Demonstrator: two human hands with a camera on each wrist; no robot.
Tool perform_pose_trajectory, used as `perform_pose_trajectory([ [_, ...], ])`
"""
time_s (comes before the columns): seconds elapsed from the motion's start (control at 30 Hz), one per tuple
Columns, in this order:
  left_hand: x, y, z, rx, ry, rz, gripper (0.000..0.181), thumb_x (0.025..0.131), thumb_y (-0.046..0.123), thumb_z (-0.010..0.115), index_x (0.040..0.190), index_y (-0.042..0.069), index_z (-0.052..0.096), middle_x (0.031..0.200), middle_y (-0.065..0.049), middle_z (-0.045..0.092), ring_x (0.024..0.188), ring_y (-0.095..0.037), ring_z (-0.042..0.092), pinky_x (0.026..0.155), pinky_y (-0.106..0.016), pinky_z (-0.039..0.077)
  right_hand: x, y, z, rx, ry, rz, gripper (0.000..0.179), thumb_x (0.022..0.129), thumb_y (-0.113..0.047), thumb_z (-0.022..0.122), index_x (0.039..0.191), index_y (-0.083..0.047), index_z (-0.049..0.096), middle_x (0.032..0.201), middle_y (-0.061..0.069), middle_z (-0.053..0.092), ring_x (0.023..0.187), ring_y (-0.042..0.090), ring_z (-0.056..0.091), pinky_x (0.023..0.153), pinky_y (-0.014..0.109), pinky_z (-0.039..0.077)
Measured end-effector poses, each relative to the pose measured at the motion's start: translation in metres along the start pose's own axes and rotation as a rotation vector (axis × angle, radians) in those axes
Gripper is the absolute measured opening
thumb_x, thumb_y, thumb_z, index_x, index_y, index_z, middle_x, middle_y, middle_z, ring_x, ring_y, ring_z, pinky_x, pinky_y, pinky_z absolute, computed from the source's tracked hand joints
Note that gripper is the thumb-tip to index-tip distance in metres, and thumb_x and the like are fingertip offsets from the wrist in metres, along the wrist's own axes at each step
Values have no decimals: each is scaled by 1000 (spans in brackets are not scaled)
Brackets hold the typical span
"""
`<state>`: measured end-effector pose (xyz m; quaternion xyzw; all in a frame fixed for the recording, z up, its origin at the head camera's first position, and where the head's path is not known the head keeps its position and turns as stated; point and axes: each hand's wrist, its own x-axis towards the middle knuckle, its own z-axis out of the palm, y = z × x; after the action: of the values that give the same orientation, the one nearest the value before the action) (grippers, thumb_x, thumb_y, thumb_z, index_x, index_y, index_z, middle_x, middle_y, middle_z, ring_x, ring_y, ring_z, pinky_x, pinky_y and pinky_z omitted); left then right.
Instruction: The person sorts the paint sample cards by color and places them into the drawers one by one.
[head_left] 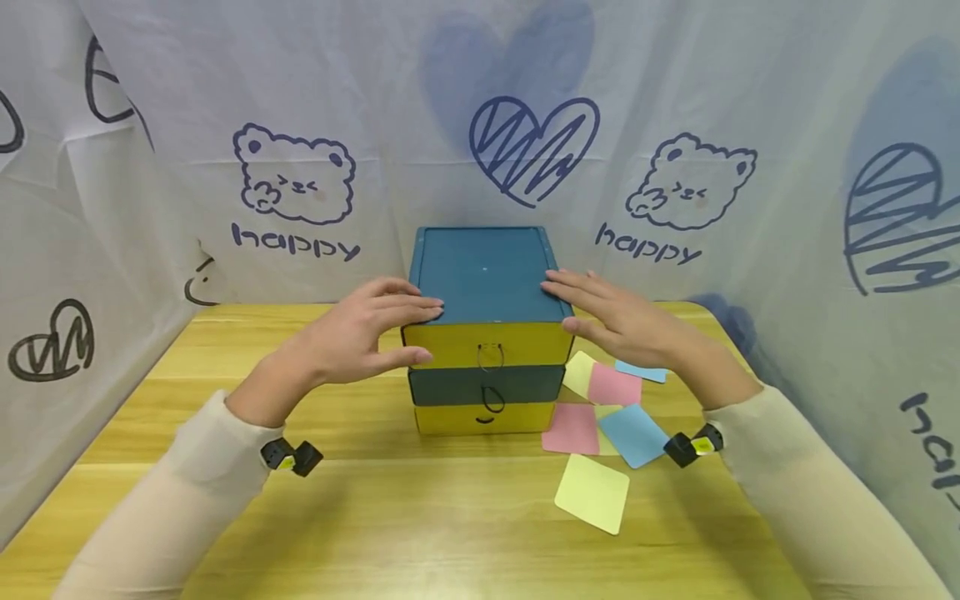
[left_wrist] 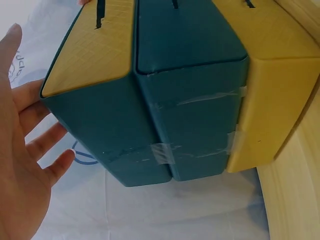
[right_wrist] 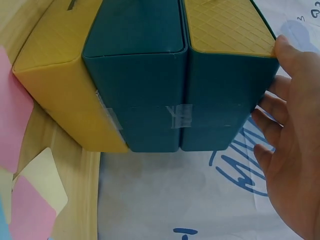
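In the head view a stack of three small drawer boxes [head_left: 483,275] stands upright on the table, its top blue and its fronts yellow, dark teal and yellow. Each front carries a small dark pull loop [head_left: 492,400]. My left hand [head_left: 367,329] reaches over the top's left edge, fingers extended and thumb near the front corner. On the opposite side, my right hand [head_left: 626,317] has its fingertips at the right edge and its thumb by the front corner. Both wrist views show clear tape [left_wrist: 162,153] across the boxes' side seams.
Several sticky notes, among them a yellow one [head_left: 592,493], a blue one [head_left: 634,435] and a pink one [head_left: 572,428], lie right of the stack on the wooden table [head_left: 420,533]. A printed white curtain [head_left: 420,167] hangs behind and along both sides.
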<state>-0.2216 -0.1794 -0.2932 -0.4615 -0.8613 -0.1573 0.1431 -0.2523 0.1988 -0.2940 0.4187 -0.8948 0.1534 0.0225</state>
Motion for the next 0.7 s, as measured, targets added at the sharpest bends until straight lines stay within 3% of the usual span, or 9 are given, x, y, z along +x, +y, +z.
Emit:
perform_pose_trajectory([
  [0.2,9,-6,-7,-52,-19,-30,62,101,57,38,136,11,59,140,-5,55,136,-29,37,111,-52,29,-1,1,2,-15,24,-19,58,106,-41,39,157,-19,24,162,-1,16,148,28,14,119,47,9],
  [0.43,29,-28,-14,-76,-137,-154,61,103,52,35,148,11,46,154,-8,37,146,-29,20,117,-51,15,-2,-2,3,-31,33,-2,62,104,-42,42,158,-18,22,163,0,16,147,30,17,117,52,14],
  [0.7,39,-45,-11,-70,-260,-236,67,100,58,38,153,16,37,159,-3,28,148,-23,12,117,-50,14,-8,-14,3,-80,84,17,67,101,-43,51,156,-15,27,160,5,25,145,31,24,117,51,14],
])
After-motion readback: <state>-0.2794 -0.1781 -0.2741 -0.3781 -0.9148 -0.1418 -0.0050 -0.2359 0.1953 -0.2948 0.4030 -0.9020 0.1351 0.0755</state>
